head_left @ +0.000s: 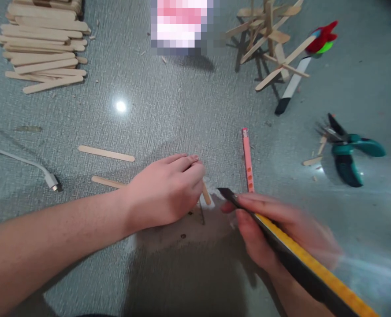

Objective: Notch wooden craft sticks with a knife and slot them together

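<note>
My left hand [172,189] is closed low over the table, its fingers curled under. From beneath it, on the right side, pokes the end of a wooden craft stick [206,195]; the grip itself is hidden. My right hand [274,229], partly blurred, is closed round a yellow and black utility knife [294,251]. The knife's dark blade points up and left, a short way right of the stick's end and apart from it. Just beyond the right hand lies a pink pencil [247,158]. Two loose craft sticks [106,153] lie left of my left hand, one partly covered by the wrist.
A pile of craft sticks [46,48] lies at the far left. A stick structure [269,33] stands at the back right, beside a black-and-white marker [292,86] and a red-and-green item [322,39]. Green-handled pliers [344,147] lie right, a white cable [23,158] left.
</note>
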A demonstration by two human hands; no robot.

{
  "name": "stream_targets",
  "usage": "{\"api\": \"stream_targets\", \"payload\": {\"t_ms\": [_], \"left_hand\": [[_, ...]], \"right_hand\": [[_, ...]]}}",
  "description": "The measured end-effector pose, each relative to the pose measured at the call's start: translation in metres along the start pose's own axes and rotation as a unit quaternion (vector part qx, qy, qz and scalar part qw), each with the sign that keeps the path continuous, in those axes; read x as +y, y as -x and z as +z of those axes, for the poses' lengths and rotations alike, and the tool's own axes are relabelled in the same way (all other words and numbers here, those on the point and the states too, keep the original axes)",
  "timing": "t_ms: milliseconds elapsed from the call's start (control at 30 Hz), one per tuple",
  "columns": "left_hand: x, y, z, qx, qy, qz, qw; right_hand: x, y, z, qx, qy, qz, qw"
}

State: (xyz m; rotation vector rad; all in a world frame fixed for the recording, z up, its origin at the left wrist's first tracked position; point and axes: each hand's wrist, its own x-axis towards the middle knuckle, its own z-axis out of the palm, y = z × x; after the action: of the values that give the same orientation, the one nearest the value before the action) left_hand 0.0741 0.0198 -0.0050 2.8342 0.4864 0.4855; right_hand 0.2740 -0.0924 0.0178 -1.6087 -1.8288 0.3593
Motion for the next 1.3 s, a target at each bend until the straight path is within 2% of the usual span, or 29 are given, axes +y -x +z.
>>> {"api": "stream_targets", "payload": {"t_ms": [133, 333, 433, 567, 667, 733, 867, 933, 1033, 1167, 1300], "left_hand": [[-0.006, 0.001, 0.001, 0.013, 0.025, 0.011, 1.0], [-0.01, 0.001, -0.002, -0.007, 0.059, 0.039, 0.998], [-0.009, 0.001, -0.004, -0.003, 0.061, 0.045, 0.997], [-0.007, 0.0, -0.006, 0.01, 0.066, 0.043, 0.997], [-0.005, 0.001, -0.006, 0.012, 0.074, 0.028, 0.997], [-0.004, 0.002, -0.006, 0.01, 0.079, 0.034, 0.996], [-0.003, 0.005, -0.008, -0.058, 0.056, 0.081, 0.993], [-0.004, 0.007, -0.01, -0.091, 0.056, 0.073, 0.992], [-0.006, 0.009, -0.011, -0.105, 0.065, 0.066, 0.99], [-0.008, 0.008, -0.012, -0.099, 0.068, 0.073, 0.99], [-0.004, 0.01, -0.014, -0.052, 0.06, 0.072, 0.994]], "right_hand": [[0.005, -0.001, 0.004, -0.017, -0.034, 0.08, 0.996], [0.015, 0.003, 0.008, 0.002, -0.059, 0.061, 0.996], [0.01, 0.002, 0.007, 0.032, -0.066, 0.089, 0.993], [-0.001, -0.003, 0.004, 0.051, -0.085, 0.164, 0.981], [0.0, -0.004, 0.004, 0.08, -0.099, 0.154, 0.98], [0.004, -0.004, 0.005, 0.072, -0.099, 0.14, 0.983], [0.01, -0.002, 0.005, 0.051, -0.095, 0.135, 0.985], [0.01, -0.002, 0.005, 0.052, -0.099, 0.136, 0.984], [0.01, -0.001, 0.006, 0.049, -0.104, 0.141, 0.983], [0.01, 0.0, 0.006, 0.047, -0.117, 0.141, 0.982], [0.008, -0.003, 0.005, 0.041, -0.105, 0.131, 0.985]]}}
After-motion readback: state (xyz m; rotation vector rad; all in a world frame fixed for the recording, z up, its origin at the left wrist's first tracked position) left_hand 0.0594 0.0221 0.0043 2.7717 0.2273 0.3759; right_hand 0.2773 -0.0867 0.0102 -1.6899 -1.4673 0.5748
